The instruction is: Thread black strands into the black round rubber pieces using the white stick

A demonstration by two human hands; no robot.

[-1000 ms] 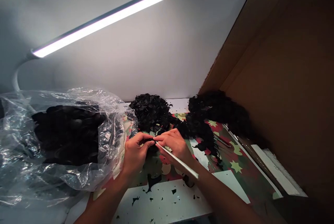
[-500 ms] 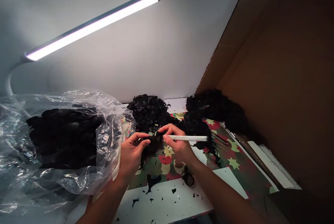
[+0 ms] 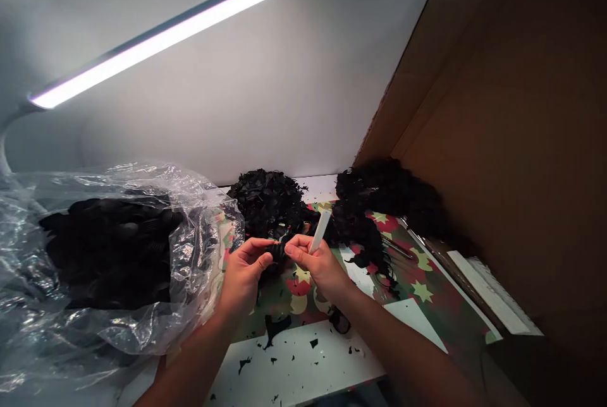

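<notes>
My left hand (image 3: 246, 268) is closed in a pinch on a small dark ribbed black piece (image 3: 275, 250), held above the patterned sheet. Its exact kind is hard to make out. In my right hand (image 3: 317, 263) is a slim white pen-shaped tool (image 3: 321, 230), its upper end pointing up and slightly right. The tool's lower end is hidden by the fingers. Thumb and fingertips of my right hand meet the black piece at its right side. Just behind both hands lies a heap of black scraps (image 3: 268, 195).
An open clear plastic bag (image 3: 194, 268) full of black pieces (image 3: 118, 249) stands on the left. More black scraps (image 3: 384, 192) pile against a cardboard panel (image 3: 497, 110) on the right. A lit lamp (image 3: 161, 37) hangs above. Tweezers-like metal tool (image 3: 398, 249) lies on the patterned sheet (image 3: 441, 315).
The white tool has swung from lying nearly level, pointing right, to standing steeply upward. My right hand has closed in, its fingertips now against the black piece. The left hand keeps its pinch.
</notes>
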